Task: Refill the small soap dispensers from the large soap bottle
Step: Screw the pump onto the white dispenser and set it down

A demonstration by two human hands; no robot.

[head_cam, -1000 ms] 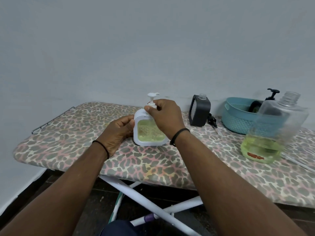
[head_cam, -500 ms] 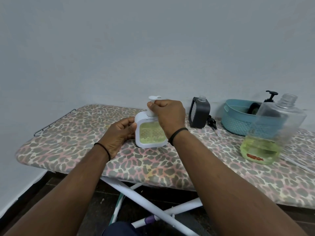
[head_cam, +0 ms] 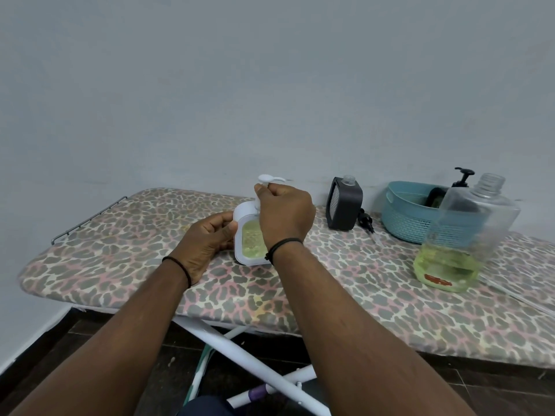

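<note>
- Left hand (head_cam: 207, 238) grips the white dispenser (head_cam: 250, 241), upright on the ironing board (head_cam: 126, 253), holding yellow-green soap.
- Right hand (head_cam: 285, 216) pinches its pump (head_cam: 267, 180).
- Uncapped big bottle (head_cam: 459, 235), about a third full, stands right.
- Black dispenser (head_cam: 345, 205) stands uncapped beside the basket (head_cam: 402, 217).

The ironing board (head_cam: 120, 256) wears a matt leopard-print cloth cover over smooth white metal legs (head_cam: 246, 364). The white dispenser (head_cam: 244, 235) and black dispenser (head_cam: 345, 205) look like smooth plastic. The large soap bottle (head_cam: 462, 235) is clear glossy plastic; the teal basket (head_cam: 402, 220) is woven-textured plastic.
</note>
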